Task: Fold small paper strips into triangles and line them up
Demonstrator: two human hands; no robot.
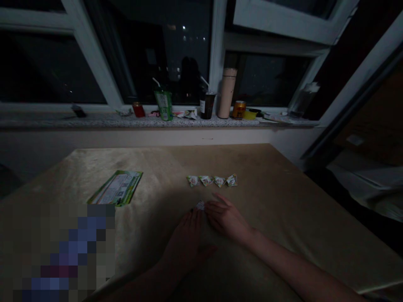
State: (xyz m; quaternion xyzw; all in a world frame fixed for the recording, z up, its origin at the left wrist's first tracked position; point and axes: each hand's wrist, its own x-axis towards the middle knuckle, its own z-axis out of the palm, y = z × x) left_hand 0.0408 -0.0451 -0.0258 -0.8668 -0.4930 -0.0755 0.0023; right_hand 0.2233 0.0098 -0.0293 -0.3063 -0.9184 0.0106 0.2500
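A small triangular packet (200,205) lies on the table between my hands, its near side partly covered by fingertips. My left hand (188,230) rests palm down, fingers stretched forward to the packet's near left edge and thumb spread to the right. From the right, my right hand (226,216) reaches in with its fingertips against the packet's side; one digit points up and away from the others. Neither hand is visibly wrapped around anything. Farther back, several similar green and white triangular packets (206,180) form a row.
A green printed pouch (121,188) lies flat on the cloth-covered table (267,188) at left. Along the window sill (184,122) stand a green cup (165,105), a dark cup (207,105), a pink flask (226,94) and an orange can (239,110). A pixelated patch hides the lower left.
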